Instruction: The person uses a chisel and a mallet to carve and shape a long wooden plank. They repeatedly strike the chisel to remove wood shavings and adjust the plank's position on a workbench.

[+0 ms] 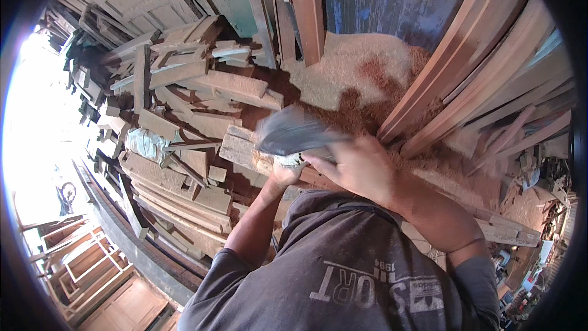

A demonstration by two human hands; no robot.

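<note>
In front of my chest, a dark, motion-blurred object [288, 130] sits over a pale, rounded piece [289, 159] whose form is hard to make out. My left hand [285, 173] is closed round the pale piece from below. My right hand [361, 167], smeared by motion, grips the dark object at its right end, thumb toward the pale piece. Just behind them lies a weathered wooden plank [237, 147], partly hidden by both objects and my forearms.
Jumbled offcuts and boards [165, 73] fill the left, with a crumpled pale sheet [147, 141]. Tall timber lengths [447, 61] lean at the right before a blue panel [392, 0]. Sawdust [331, 61] covers the ground ahead. Wooden frames [86, 251] stand at lower left.
</note>
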